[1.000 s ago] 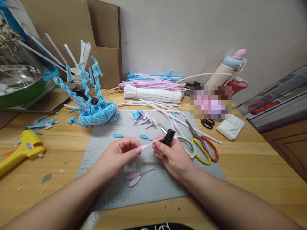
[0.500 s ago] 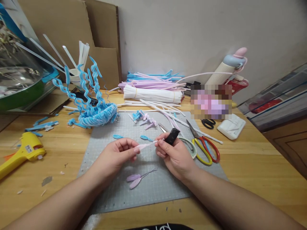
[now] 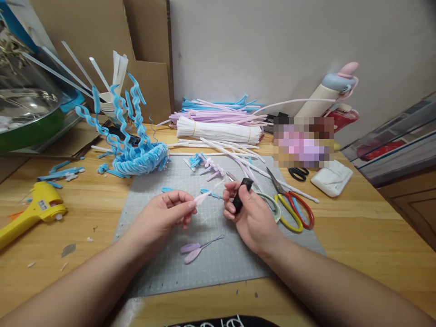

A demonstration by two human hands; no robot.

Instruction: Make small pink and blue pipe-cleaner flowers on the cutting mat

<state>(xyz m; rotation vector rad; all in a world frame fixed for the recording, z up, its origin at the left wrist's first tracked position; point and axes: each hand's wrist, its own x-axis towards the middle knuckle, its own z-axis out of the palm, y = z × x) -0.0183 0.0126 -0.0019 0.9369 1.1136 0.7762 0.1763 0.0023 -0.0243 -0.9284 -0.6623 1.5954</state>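
My left hand (image 3: 173,209) pinches a pale pink pipe-cleaner petal (image 3: 202,198) between thumb and fingers; its thin tip points right toward my other hand. In my right hand (image 3: 252,213), the fingers wrap round a small black handheld tool (image 3: 242,195), its kind not clear. The petal and the right hand are apart. On the grey cutting mat (image 3: 163,277) below, two lilac petals (image 3: 192,255) with thin wire stems lie side by side. Behind the hands are a blue petal (image 3: 206,191) and small blue and lilac pieces (image 3: 206,164).
Scissors (image 3: 289,204) with yellow and red handles lie right of my right hand, near a roll of tape (image 3: 277,210). A blue fuzzy crown-like piece (image 3: 139,160) stands back left. A yellow glue gun (image 3: 46,204) lies left. Bundled white pipe cleaners (image 3: 218,131) sit behind the mat.
My right hand has let go of the pink petal's thin end and now grips the black tool more fully. My left hand still holds the petal, tilted up slightly more.
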